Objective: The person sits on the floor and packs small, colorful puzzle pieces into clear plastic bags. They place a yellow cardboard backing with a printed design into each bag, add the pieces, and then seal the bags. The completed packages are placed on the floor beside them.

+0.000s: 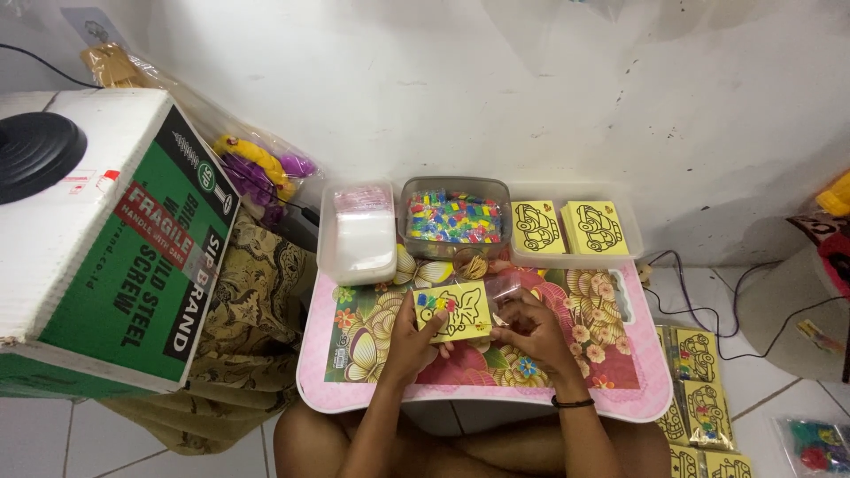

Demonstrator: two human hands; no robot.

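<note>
Both hands pinch near frame centre: your left hand (409,341) grips the light, bendable yellow card (452,313) by its edge; your right hand (529,332) clasps slippery clear wrapping (501,288).

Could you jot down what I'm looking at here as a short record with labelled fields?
Setting: small floral lap table on a tiled floor by a white wall
Left hand: holds a yellow picture card
Right hand: on a clear plastic bag beside the card
Behind: tub of colourful beads, tub of clear bags, tray of yellow cards
Left side: green and white cardboard box
</note>
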